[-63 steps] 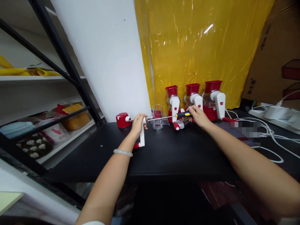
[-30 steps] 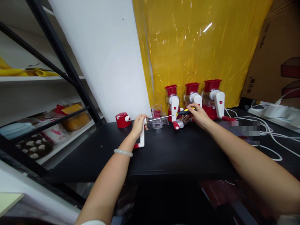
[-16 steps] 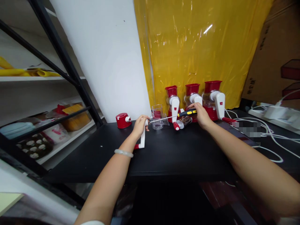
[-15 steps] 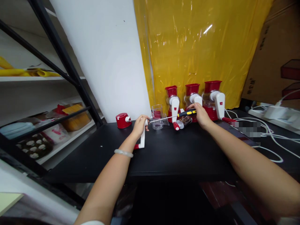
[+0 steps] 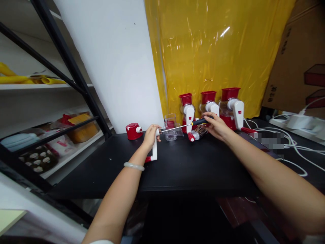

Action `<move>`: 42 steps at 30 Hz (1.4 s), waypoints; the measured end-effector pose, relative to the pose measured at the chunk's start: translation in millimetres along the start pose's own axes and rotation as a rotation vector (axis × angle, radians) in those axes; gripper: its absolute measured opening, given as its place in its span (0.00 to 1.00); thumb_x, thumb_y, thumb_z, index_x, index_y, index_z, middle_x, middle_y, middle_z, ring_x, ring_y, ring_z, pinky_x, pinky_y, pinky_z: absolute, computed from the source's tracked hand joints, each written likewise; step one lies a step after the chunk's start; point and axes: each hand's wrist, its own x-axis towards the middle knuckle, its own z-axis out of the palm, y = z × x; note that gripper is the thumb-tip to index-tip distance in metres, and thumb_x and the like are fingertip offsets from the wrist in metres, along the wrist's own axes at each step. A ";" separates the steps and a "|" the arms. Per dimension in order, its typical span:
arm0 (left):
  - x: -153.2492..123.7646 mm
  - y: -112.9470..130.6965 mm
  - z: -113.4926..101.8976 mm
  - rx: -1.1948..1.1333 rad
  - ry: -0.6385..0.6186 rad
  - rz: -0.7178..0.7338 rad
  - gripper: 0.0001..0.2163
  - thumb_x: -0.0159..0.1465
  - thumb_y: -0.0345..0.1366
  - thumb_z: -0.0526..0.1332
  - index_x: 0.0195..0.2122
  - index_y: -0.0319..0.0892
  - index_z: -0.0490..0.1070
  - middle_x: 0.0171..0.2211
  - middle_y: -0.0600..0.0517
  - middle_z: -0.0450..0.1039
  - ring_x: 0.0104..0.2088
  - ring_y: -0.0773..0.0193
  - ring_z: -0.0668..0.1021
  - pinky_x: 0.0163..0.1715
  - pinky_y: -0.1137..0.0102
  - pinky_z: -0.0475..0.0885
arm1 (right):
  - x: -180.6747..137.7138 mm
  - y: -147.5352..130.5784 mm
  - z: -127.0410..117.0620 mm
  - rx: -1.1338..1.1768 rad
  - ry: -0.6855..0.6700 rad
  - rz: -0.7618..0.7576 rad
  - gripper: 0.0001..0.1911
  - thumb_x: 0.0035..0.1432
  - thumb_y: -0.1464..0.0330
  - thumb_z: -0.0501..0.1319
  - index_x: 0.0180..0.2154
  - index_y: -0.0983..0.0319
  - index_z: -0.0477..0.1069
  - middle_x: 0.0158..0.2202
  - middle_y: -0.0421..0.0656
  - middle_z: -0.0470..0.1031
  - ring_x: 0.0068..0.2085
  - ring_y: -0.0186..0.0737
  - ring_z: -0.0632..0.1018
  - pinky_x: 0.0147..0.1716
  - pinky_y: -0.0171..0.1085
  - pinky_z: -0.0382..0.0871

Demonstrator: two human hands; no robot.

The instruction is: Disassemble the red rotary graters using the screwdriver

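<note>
Black table [image 5: 188,173] stood before yellow sheet [image 5: 215,47], shelves [image 5: 38,87] at left. Left hand [image 5: 151,135] gripped white crank [image 5: 154,150], left of three graters [image 5: 208,96]; right hand [image 5: 217,127] gripped screwdriver [image 5: 200,121], shaft [image 5: 179,127] reaching crank. Clear cup [image 5: 170,136] stood behind shaft.

My one view comes from the camera on my head, looking forward and down along my forearms [image 5: 119,196], which run in from the bottom and right edges. It sits well back: my left hand [image 5: 151,136] and right hand [image 5: 215,127] look small near mid-frame. It spans shelf [image 5: 30,86] to carton [image 5: 291,67].
</note>
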 end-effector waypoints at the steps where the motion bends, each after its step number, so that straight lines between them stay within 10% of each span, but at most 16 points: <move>1: -0.4 0.2 0.5 0.002 -0.001 -0.007 0.08 0.59 0.40 0.59 0.32 0.40 0.69 0.23 0.57 0.66 0.14 0.73 0.66 0.13 0.74 0.66 | -1.2 -1.9 0.1 0.025 -0.014 0.015 0.19 0.41 0.62 0.72 0.36 0.54 0.69 0.35 0.36 0.70 0.38 0.35 0.74 0.33 0.35 0.72; 9: -1.8 1.1 1.9 0.022 -0.004 -0.024 0.08 0.60 0.39 0.58 0.33 0.40 0.69 0.23 0.57 0.66 0.14 0.73 0.66 0.12 0.75 0.66 | -4.9 -9.0 0.4 0.038 -0.091 -0.001 0.19 0.41 0.68 0.68 0.37 0.53 0.69 0.33 0.36 0.71 0.38 0.37 0.75 0.37 0.39 0.73; 17: 0.5 -0.6 -1.1 0.027 -0.002 -0.011 0.08 0.60 0.40 0.58 0.33 0.40 0.69 0.23 0.57 0.66 0.14 0.73 0.66 0.13 0.75 0.67 | 3.1 -2.0 -4.4 -0.302 0.027 -0.141 0.26 0.52 0.41 0.59 0.31 0.57 0.70 0.24 0.40 0.70 0.24 0.38 0.72 0.24 0.39 0.68; 30: -1.4 3.5 -1.0 0.027 -0.020 0.011 0.09 0.61 0.39 0.55 0.32 0.39 0.69 0.22 0.55 0.69 0.14 0.70 0.68 0.15 0.73 0.66 | -2.3 -6.3 0.6 -0.073 -0.045 -0.047 0.12 0.41 0.65 0.64 0.33 0.56 0.69 0.34 0.39 0.71 0.35 0.37 0.72 0.27 0.35 0.70; 42: -1.2 3.1 -2.6 0.010 -0.071 0.017 0.09 0.60 0.40 0.55 0.32 0.39 0.69 0.22 0.54 0.71 0.14 0.70 0.69 0.15 0.74 0.65 | 2.9 -2.2 -2.0 -0.308 0.007 -0.128 0.20 0.52 0.47 0.62 0.31 0.57 0.70 0.19 0.36 0.65 0.17 0.30 0.61 0.16 0.34 0.55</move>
